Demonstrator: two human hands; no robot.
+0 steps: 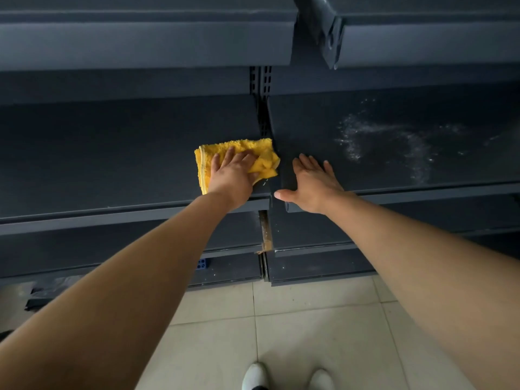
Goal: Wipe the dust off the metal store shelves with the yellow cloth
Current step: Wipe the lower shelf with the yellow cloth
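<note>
A folded yellow cloth (254, 149) lies at the right end of the left dark metal shelf (112, 153). My left hand (233, 175) presses flat on top of it, fingers spread over the cloth. My right hand (312, 181) rests flat and empty on the front left corner of the right shelf (394, 164), thumb over the shelf's front edge. A patch of white dust (365, 133) streaks across the right shelf beyond my right hand.
An upper shelf (146, 43) overhangs the working shelf, with a slotted upright post (261, 83) between the two bays. Lower shelves (309, 266) stand below. A small blue block (202, 263) sits on the bottom left shelf. Beige floor tiles and my white shoes (254, 375) are beneath.
</note>
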